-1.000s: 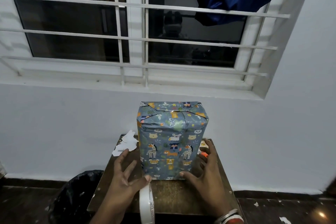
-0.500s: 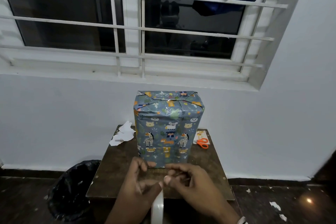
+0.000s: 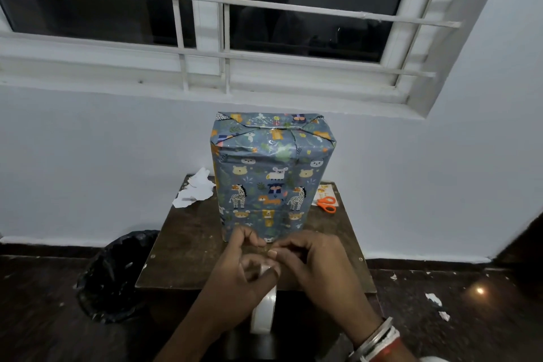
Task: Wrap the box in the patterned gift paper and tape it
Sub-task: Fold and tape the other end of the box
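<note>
A black-lined bin (image 3: 114, 273) stands on the floor at left, its contents too dark to tell. Crumpled white paper scraps (image 3: 195, 188) lie on the worn wooden table (image 3: 188, 244). Mid-table, the box (image 3: 270, 176) stands upright in glossy grey-blue animal-print paper, creased on top. In front of it, the left hand (image 3: 235, 273) grips a whitish tape roll (image 3: 263, 314) and the right hand (image 3: 317, 264) pinches its top. Orange scissors (image 3: 327, 204) lie rightmost.

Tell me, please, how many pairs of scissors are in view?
1. The scissors lie on the table, right of the wrapped box; only their orange handles show. The box could hide more.
</note>
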{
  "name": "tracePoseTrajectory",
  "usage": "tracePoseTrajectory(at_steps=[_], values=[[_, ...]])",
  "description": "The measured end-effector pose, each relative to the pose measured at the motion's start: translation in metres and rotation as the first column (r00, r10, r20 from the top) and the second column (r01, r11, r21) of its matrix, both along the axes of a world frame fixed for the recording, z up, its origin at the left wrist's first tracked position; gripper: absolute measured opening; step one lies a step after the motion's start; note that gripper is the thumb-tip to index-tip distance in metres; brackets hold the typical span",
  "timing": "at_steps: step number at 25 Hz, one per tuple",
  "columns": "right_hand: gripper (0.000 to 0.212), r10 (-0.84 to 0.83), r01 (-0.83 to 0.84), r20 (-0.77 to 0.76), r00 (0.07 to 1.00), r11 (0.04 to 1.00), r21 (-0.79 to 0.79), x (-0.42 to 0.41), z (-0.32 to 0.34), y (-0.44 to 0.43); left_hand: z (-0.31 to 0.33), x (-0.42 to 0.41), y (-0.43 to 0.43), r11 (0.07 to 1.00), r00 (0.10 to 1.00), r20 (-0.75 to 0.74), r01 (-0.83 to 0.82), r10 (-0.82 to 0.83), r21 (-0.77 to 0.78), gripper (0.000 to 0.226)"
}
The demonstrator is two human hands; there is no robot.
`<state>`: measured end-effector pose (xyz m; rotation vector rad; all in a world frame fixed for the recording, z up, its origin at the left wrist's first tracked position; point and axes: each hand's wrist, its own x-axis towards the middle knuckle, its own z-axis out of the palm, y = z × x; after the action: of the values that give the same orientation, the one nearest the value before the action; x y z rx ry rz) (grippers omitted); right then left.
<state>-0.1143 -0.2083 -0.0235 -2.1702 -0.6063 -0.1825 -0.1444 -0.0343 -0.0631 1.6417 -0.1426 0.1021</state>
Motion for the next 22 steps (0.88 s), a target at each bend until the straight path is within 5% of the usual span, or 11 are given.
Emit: tracePoseTrajectory(at_steps=[6,14,22], values=[[0.007,-0.037,0.045,0.146,0.989,0.997,-0.055,0.005,-0.01,-0.003,0.002,0.002,-0.007,0.993,0.999,-0.035,-0.02,0.024,0.117,0.038],[0.006,-0.086,0.083,0.113,0.99,0.996,0.033,0.014,-0.011,-0.015,0.01,0.001,-0.022,0.973,0.967,-0.254,-0.044,-0.016,-0.228,0.059],[0.022,-0.352,0.352,-0.055,0.934,0.936,-0.012,0.028,-0.015,-0.036,0.013,0.004,-0.021,0.943,0.937,-0.345,-0.067,-0.052,-0.326,0.064]])
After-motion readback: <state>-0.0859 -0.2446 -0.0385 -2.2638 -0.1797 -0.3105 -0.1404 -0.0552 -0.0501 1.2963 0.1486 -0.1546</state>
